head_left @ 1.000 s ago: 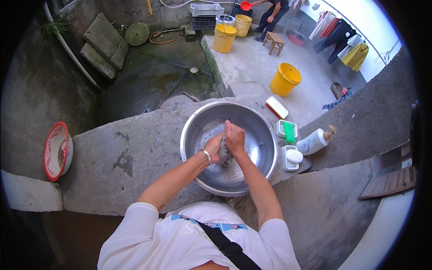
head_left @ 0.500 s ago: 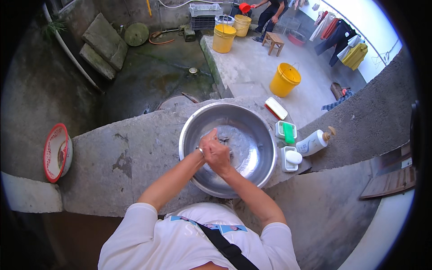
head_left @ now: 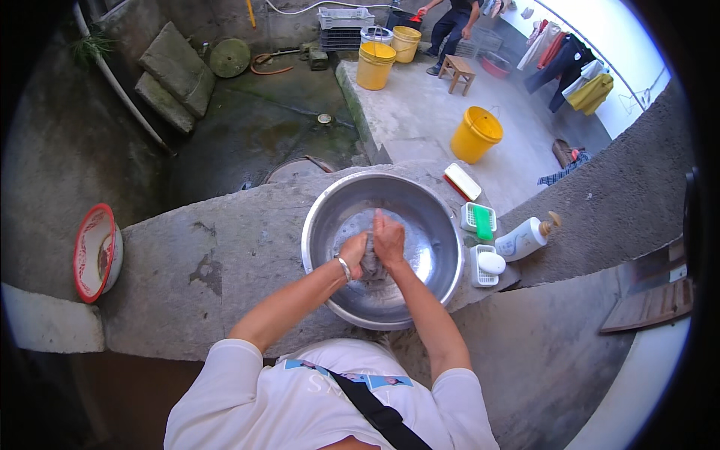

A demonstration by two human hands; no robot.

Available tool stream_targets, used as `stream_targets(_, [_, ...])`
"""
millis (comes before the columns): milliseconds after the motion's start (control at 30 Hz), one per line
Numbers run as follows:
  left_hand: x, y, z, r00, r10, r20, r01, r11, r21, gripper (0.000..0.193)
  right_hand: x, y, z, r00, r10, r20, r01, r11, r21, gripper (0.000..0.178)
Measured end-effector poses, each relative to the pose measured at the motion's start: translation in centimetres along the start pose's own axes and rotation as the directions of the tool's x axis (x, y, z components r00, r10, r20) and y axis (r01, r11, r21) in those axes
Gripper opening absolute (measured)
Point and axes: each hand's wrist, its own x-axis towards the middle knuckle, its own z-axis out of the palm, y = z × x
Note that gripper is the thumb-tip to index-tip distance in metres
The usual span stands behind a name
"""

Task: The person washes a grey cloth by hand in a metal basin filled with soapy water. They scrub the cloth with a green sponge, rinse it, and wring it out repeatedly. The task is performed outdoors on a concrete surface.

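A wide metal basin (head_left: 439,281) rests on the concrete ledge in front of me, a little shallow water in its bottom. Inside it, a wet grey cloth (head_left: 372,264) is bunched between my hands. My left hand (head_left: 352,253), with a bracelet at the wrist, is closed on the cloth's left side. On the other side my right hand (head_left: 388,238) is closed in a fist round it. What kind of cloth it is, I cannot make out.
Right of the basin stand a scrubbing brush (head_left: 463,181), a green soap bar (head_left: 482,223), a white soap bar (head_left: 491,262) and a pump bottle (head_left: 523,240). An enamel basin (head_left: 96,255) sits far left. Beyond are a yellow bucket (head_left: 476,135) and a person (head_left: 452,30).
My hands have moved apart from their overlapped grip, the right one shifting right and up. More of the grey cloth shows between them. The distant person's red scoop has lowered.
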Motion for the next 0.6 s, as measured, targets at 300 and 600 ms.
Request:
stream_targets(300, [1.6, 0.0, -1.7, 0.983, -0.017, 0.181, 0.023, 0.999, -0.027, 0.024, -0.9, -1.2, 0.1, 0.983, -0.181, -0.032, 0.181, 0.984, -0.007, 0.023])
stream_targets(600, [2.7, -0.4, -2.3, 0.95, 0.058, 0.306, -0.023, 0.993, -0.117, 0.027, -2.6, -3.0, 0.5, 0.971, -0.24, -0.004, 0.238, 0.961, 0.143, 0.032])
